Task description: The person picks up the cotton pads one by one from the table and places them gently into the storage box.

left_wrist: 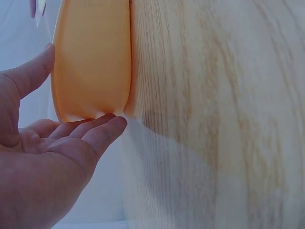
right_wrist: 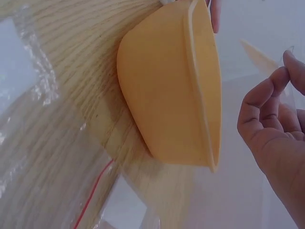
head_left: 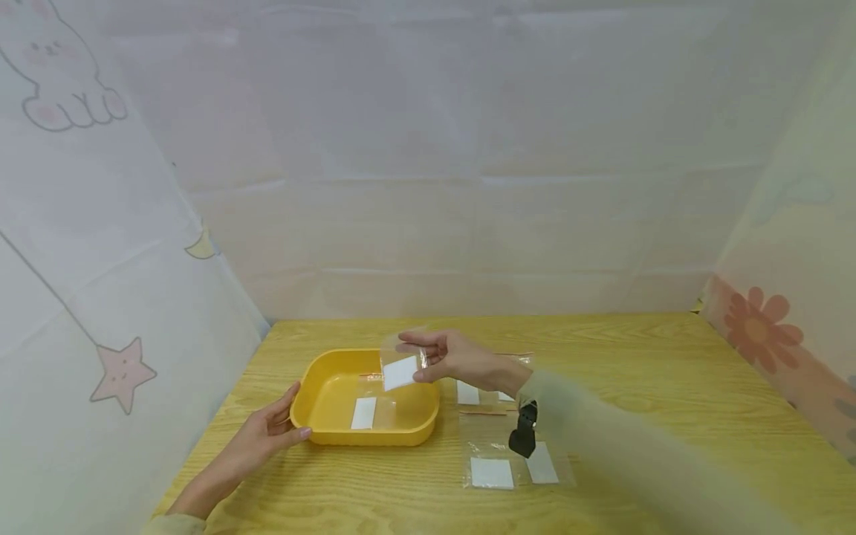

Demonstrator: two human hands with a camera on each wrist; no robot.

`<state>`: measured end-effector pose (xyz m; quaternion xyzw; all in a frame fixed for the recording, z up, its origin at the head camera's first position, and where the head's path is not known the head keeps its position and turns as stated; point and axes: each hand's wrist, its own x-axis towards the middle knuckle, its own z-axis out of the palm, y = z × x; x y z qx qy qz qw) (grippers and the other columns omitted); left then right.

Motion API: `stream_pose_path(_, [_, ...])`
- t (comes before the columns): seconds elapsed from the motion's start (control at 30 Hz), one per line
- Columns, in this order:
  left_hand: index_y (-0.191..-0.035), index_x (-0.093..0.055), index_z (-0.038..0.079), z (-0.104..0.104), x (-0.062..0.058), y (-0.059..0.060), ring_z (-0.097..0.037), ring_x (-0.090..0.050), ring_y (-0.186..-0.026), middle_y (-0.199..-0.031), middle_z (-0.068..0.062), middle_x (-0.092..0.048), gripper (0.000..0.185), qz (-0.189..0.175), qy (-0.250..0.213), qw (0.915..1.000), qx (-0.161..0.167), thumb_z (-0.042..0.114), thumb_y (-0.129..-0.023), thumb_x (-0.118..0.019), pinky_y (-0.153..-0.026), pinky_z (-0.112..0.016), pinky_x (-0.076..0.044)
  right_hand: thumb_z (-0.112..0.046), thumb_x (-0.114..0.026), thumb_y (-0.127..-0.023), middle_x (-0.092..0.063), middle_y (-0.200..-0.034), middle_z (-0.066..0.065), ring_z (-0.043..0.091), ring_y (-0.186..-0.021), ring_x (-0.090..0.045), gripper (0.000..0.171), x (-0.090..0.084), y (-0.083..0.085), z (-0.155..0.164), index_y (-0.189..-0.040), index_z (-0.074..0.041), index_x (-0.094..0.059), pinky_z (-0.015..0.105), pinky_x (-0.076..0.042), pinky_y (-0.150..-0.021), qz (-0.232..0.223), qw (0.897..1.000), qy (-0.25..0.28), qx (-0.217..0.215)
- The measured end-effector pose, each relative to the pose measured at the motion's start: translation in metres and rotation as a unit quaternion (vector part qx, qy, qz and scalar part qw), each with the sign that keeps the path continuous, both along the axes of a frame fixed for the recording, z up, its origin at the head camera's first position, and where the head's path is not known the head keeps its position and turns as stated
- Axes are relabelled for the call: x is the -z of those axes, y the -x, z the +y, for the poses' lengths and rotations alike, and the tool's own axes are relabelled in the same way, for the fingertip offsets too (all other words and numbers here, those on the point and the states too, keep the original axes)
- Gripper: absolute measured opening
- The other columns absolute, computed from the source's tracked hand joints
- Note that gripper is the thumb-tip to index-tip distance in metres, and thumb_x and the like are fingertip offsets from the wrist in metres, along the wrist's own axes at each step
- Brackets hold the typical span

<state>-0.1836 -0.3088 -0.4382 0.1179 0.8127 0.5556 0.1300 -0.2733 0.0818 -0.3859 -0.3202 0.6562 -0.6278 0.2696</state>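
My left hand (head_left: 257,440) holds the left end of a yellow plastic basin (head_left: 364,438), thumb at its near corner and fingers against its side wall. Above the basin's right part, my right hand (head_left: 458,362) pinches a small clear plastic bag (head_left: 400,373) with a white rectangle in it, between thumb and fingers. Inside the basin lies another clear bag (head_left: 364,413) with a white rectangle. The left wrist view shows the left fingers (left_wrist: 102,131) touching the basin's wall (left_wrist: 93,62). In the right wrist view the pinched bag is mostly out of sight behind the fingers.
Right of the basin, several similar clear bags (head_left: 491,472) lie on the wooden table (head_left: 374,490), partly under the right forearm. One bag (right_wrist: 125,205) in the right wrist view has a red strip beside it. Pale printed cloths (head_left: 468,223) hang behind and at both sides.
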Motion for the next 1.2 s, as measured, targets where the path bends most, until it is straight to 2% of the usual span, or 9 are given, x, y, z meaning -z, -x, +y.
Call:
stream_pose_path(0.07, [-0.168,-0.008,-0.001,0.001,0.0,0.0,-0.047,-0.031,-0.149,-0.169,-0.027,-0.013,0.091,-0.006,-0.003,1.0,-0.003,0.015,-0.104,-0.071,-0.104,-0.03,-0.051,0.006,-0.071,-0.096,-0.045,-0.162,0.012,0.018,-0.078,-0.035,0.077,0.004,0.001,-0.011,-0.164,-0.006,-0.036,0.027,-0.047,-0.08,-0.002,1.0,-0.005,-0.002])
stream_pose_path(0.13, [-0.168,-0.008,-0.001,0.001,-0.001,0.0,-0.048,-0.032,-0.149,-0.169,-0.028,-0.015,0.092,-0.01,-0.009,0.9999,-0.005,0.014,-0.103,-0.071,-0.104,-0.03,-0.051,0.004,-0.072,-0.096,-0.047,-0.162,0.01,0.011,-0.09,-0.046,0.077,0.008,0.001,-0.02,-0.164,-0.007,-0.038,0.026,-0.051,-0.084,-0.007,1.0,-0.015,0.002])
stream_pose_path(0.23, [-0.167,-0.006,-0.003,0.001,-0.001,-0.001,-0.05,-0.031,-0.148,-0.167,-0.032,-0.016,0.092,-0.007,-0.017,0.9998,0.002,0.013,-0.104,-0.071,-0.104,-0.032,-0.052,0.004,-0.073,-0.096,-0.049,-0.16,0.009,0.014,-0.09,-0.046,0.076,0.014,0.0,-0.034,-0.163,-0.007,-0.04,0.026,-0.054,-0.085,-0.017,0.999,-0.027,0.008])
stream_pose_path(0.37, [-0.167,-0.007,-0.003,0.002,-0.001,-0.002,-0.05,-0.032,-0.148,-0.166,-0.033,-0.018,0.092,-0.008,-0.019,0.9998,0.0,0.013,-0.103,-0.071,-0.103,-0.032,-0.052,0.005,-0.074,-0.094,-0.05,-0.159,0.013,0.02,-0.108,-0.058,0.075,0.021,-0.003,-0.049,-0.161,-0.003,-0.042,0.029,-0.057,-0.085,-0.022,0.998,-0.048,0.02])
stream_pose_path(0.47, [-0.167,-0.008,-0.002,0.002,0.0,-0.001,-0.049,-0.031,-0.148,-0.167,-0.031,-0.016,0.092,-0.012,-0.017,0.9998,-0.006,0.013,-0.103,-0.071,-0.104,-0.032,-0.052,0.005,-0.076,-0.093,-0.053,-0.156,0.014,0.024,-0.135,-0.056,0.074,0.023,-0.006,-0.059,-0.16,-0.001,-0.043,0.033,-0.06,-0.089,-0.03,0.997,-0.067,0.036])
stream_pose_path(0.63, [-0.168,-0.009,0.001,0.001,0.0,-0.001,-0.047,-0.03,-0.15,-0.171,-0.024,-0.01,0.091,-0.018,-0.004,0.9997,-0.013,0.016,-0.104,-0.071,-0.105,-0.031,-0.051,0.008,-0.078,-0.09,-0.059,-0.15,0.014,0.021,-0.103,-0.073,0.077,0.026,-0.008,-0.071,-0.158,0.002,-0.045,0.032,-0.061,-0.082,-0.056,0.993,-0.084,0.067])
stream_pose_path(0.83, [-0.168,-0.008,0.0,0.001,-0.002,-0.001,-0.047,-0.031,-0.149,-0.169,-0.027,-0.013,0.091,-0.017,-0.006,0.9998,-0.011,0.015,-0.104,-0.07,-0.104,-0.032,-0.051,0.012,-0.08,-0.085,-0.062,-0.146,0.017,0.011,-0.069,-0.062,0.076,0.034,-0.011,-0.084,-0.155,0.004,-0.049,0.025,-0.06,-0.069,-0.069,0.987,-0.096,0.107])
stream_pose_path(1.07, [-0.167,-0.006,-0.001,0.001,-0.002,-0.002,-0.049,-0.033,-0.148,-0.166,-0.032,-0.017,0.092,-0.018,-0.019,0.9996,-0.003,0.012,-0.103,-0.071,-0.103,-0.033,-0.053,0.013,-0.081,-0.083,-0.059,-0.146,0.023,0.016,-0.088,-0.066,0.075,0.04,-0.02,-0.096,-0.152,0.008,-0.051,0.027,-0.061,-0.069,-0.076,0.982,-0.101,0.142])
stream_pose_path(1.2, [-0.167,-0.005,-0.002,0.0,-0.003,-0.001,-0.05,-0.032,-0.148,-0.166,-0.032,-0.016,0.092,-0.018,-0.021,0.9996,0.003,0.012,-0.104,-0.07,-0.103,-0.033,-0.053,0.012,-0.082,-0.084,-0.062,-0.142,0.022,0.016,-0.077,-0.063,0.074,0.04,-0.022,-0.1,-0.151,0.007,-0.053,0.028,-0.06,-0.067,-0.074,0.978,-0.116,0.158])
